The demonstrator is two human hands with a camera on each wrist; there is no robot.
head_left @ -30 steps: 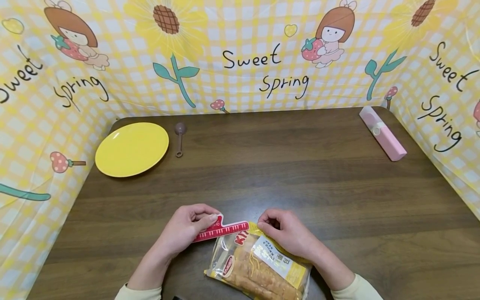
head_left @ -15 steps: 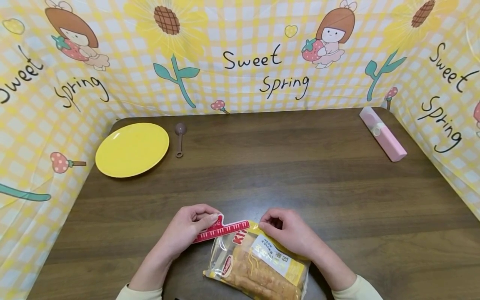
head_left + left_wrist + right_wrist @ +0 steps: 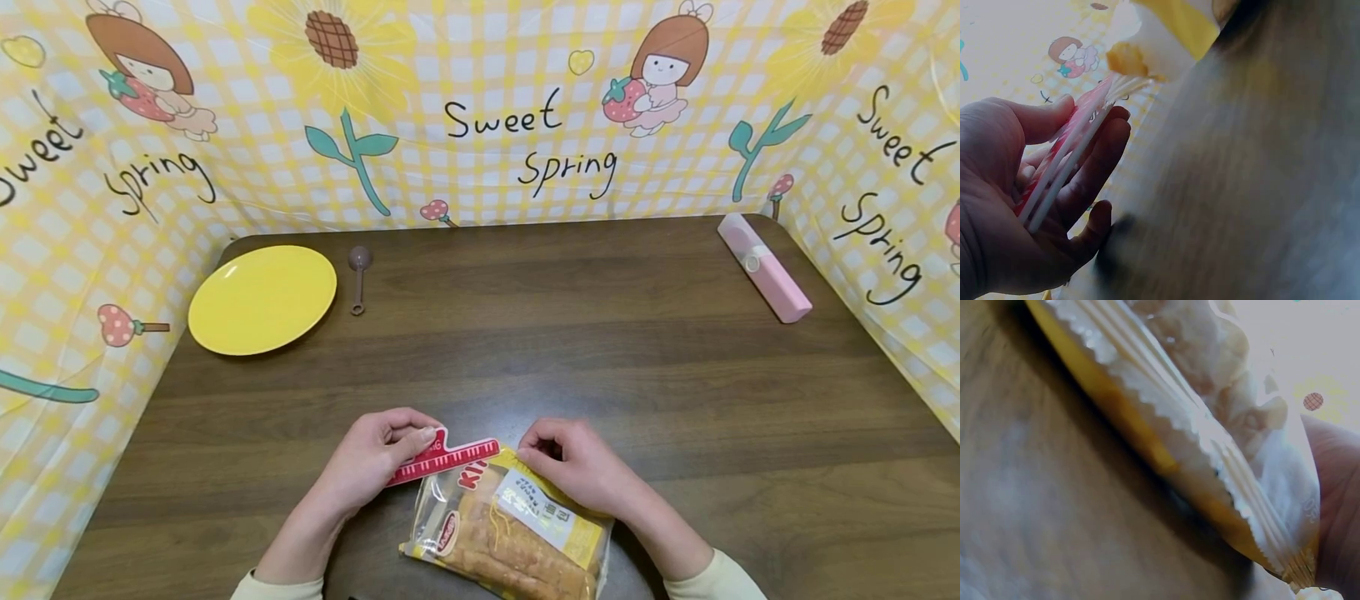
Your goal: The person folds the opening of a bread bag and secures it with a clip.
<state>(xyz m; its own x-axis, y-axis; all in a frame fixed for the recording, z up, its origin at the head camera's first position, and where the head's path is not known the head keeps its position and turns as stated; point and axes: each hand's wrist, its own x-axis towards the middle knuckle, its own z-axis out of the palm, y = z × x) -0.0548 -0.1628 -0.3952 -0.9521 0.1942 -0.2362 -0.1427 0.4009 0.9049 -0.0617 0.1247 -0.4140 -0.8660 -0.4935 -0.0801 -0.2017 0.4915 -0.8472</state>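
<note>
My left hand (image 3: 367, 458) pinches a red sealing clip (image 3: 459, 457) printed with piano keys, thumb on its handle. In the left wrist view the two pale edges of the clip (image 3: 1063, 162) stand slightly apart, and its far end meets the bag's crimped edge. A clear and yellow bag of bread (image 3: 517, 542) lies in front of me, label facing up. At the bag's upper edge, my right hand (image 3: 577, 462) pinches the plastic between thumb and curled fingers. The right wrist view shows the serrated seam of the bag (image 3: 1166, 406) running down toward that hand.
A yellow plate (image 3: 262, 300) lies at the back left, with a brown measuring spoon (image 3: 360, 267) beside it. A pink, clear-topped case (image 3: 772, 279) is at the back right. Checked yellow cloth (image 3: 495, 50) hangs along the table's back and sides.
The bag has slid slightly to the left under my hands. Both hands keep nearly the same place, the left with the clip and the right on the bag's edge.
</note>
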